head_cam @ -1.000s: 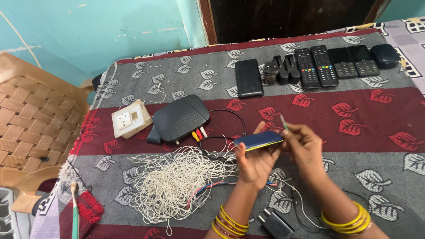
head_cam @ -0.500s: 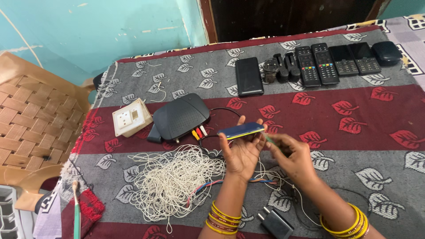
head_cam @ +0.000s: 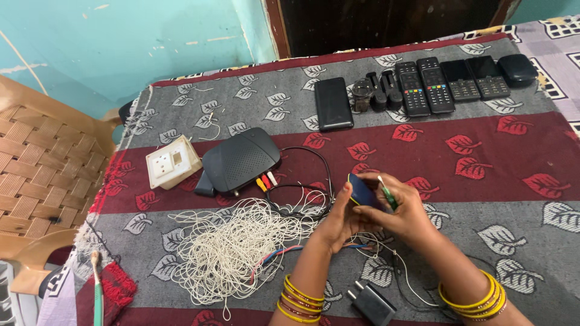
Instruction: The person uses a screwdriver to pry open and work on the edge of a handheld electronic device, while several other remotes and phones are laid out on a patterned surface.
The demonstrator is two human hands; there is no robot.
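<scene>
Well, nearest me a black charger [head_cam: 371,303] lies on the cloth [head_cam: 519,199] between my forearms, its thin wire running off under my right wrist where I lose it. My wrists carry yellow bangles [head_cam: 300,298], and the lower edge cuts both arms off.

My hands are together — my left hand [head_cam: 338,220] is clamped around a small dark-blue device [head_cam: 361,191] with a yellow edge, held tilted just above the cloth; most of it is hidden by my fingers, so I cannot tell its full shape. My right hand [head_cam: 402,214] closes on a slim green-handled screwdriver [head_cam: 387,193], its tip up beside the device. Whether the tip touches it, I cannot tell.

Left of my hands sprawls a loose tangle of white string [head_cam: 232,250], with red and blue wires [head_cam: 275,256] poking out. Beyond it a black cable [head_cam: 302,181] loops to a smooth, rounded black box [head_cam: 240,159] with coloured plugs, and a cream square socket [head_cam: 172,162] sits just beside that.

At the far edge stands a neat row — a flat black slab [head_cam: 333,103], small dark pieces too small to make out, two remotes [head_cam: 425,87], two keypad units [head_cam: 474,78] and a rounded case [head_cam: 517,69]. The maroon leaf-printed band on the right lies bare. A woven chair [head_cam: 42,169] crowds the left side.
</scene>
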